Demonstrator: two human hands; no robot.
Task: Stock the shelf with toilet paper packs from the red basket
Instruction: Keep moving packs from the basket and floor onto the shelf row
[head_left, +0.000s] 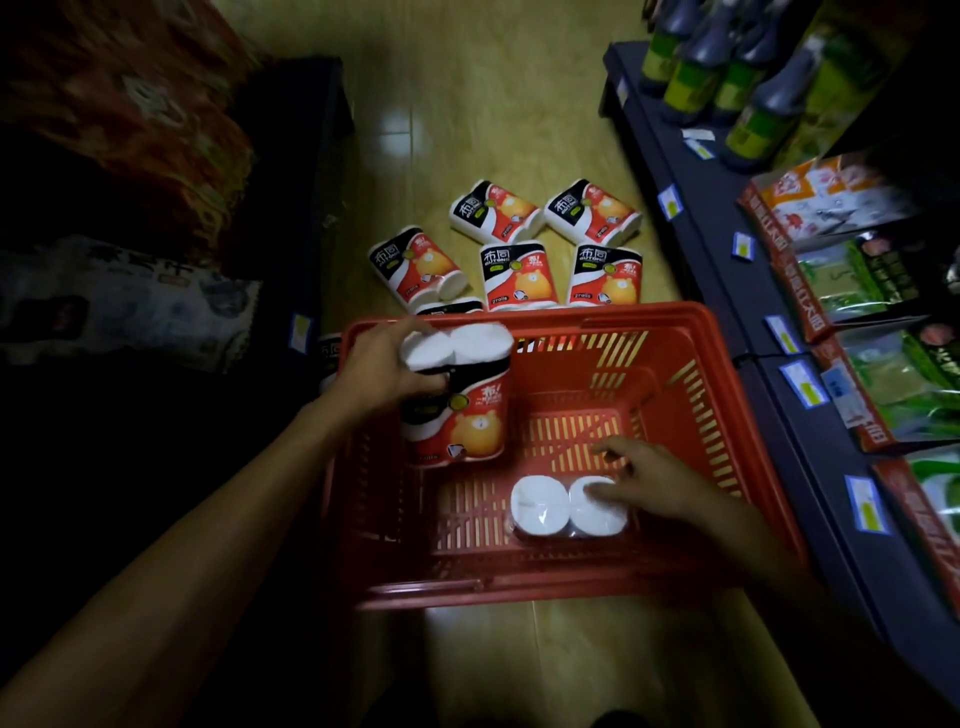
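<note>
The red basket (727, 395) stands on the floor in front of me. My left hand (384, 369) grips a two-roll toilet paper pack (467, 400) with red, black and orange wrapping, held upright above the basket's left side. A second pack (545, 506) stands on end on the basket floor, white roll ends up. My right hand (654, 480) rests on the right roll of that pack, fingers spread over its top. Several more packs (511, 275) lie flat on the floor beyond the basket.
A dark shelf (727, 249) with price tags runs along the right, holding bottles (711, 67) and bagged goods (857, 270). Another dark shelf (311, 208) with soft packages is at the left. Tiled floor lies between them.
</note>
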